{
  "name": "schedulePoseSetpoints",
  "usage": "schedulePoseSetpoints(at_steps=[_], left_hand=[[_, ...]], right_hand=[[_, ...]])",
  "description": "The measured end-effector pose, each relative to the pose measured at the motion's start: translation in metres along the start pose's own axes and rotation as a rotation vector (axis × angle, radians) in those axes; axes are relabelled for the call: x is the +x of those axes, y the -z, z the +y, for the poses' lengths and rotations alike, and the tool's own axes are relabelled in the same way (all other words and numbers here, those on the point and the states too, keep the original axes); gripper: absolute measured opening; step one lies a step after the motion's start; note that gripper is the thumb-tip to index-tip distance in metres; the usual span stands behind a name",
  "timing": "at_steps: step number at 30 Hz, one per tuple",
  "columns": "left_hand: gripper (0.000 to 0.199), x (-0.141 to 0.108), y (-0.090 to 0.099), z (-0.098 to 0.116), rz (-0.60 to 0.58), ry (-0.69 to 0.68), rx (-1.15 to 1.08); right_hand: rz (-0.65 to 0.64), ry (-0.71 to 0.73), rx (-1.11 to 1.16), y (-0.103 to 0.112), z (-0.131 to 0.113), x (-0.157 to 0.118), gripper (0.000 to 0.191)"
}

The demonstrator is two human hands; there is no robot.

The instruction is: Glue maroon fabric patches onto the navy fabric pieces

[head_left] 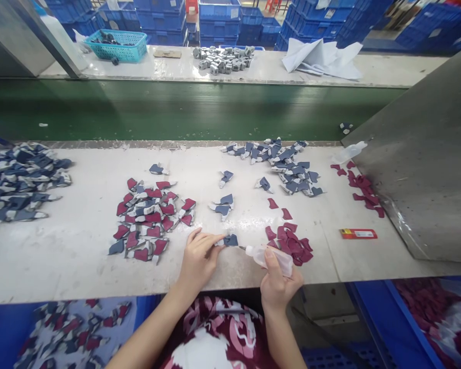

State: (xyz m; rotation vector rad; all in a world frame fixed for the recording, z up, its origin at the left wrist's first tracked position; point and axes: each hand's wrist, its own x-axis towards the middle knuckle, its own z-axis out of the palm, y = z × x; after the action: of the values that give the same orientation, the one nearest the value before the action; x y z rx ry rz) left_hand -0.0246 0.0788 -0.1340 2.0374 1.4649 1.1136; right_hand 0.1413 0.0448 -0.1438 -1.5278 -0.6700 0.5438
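Note:
My left hand [200, 254] pinches a small blue-and-white plastic piece [231, 240] just above the white worktop. My right hand [279, 281] is wrapped round a translucent squeeze bottle [271, 258], whose thin tip points left at the piece, close to its right edge; I cannot tell if they touch. Beside the bottle lies a heap of flat maroon pieces [292, 243]. To the left of my left hand is a pile of parts with maroon and blue faces [148, 218]. A few loose blue-and-white parts [223, 207] lie beyond my hands.
More blue-and-white parts lie in piles at the far left [19, 179] and back right [292, 164]. A red packet [358, 234] and second bottle [349, 152] sit right, near a metal panel [430, 169]. A green conveyor belt [200, 110] runs behind. Blue bins [397, 318] stand below.

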Motion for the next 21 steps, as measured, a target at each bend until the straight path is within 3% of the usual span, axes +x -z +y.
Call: schedulePoseSetpoints(at_steps=[11,16,21], left_hand=[[0.018,0.000,0.001,0.000,-0.019,-0.006,-0.027],[0.015,0.000,0.000,0.000,0.004,0.001,-0.039],[0.014,0.001,0.003,-0.004,0.019,0.035,-0.092]], right_hand=[[-0.156,-0.053,0.073,-0.011,-0.007,0.000,0.028],[-0.117,0.025,0.116,-0.011,-0.008,0.015,0.029],[-0.323,0.074,0.103,-0.026,-0.013,0.029,0.046]])
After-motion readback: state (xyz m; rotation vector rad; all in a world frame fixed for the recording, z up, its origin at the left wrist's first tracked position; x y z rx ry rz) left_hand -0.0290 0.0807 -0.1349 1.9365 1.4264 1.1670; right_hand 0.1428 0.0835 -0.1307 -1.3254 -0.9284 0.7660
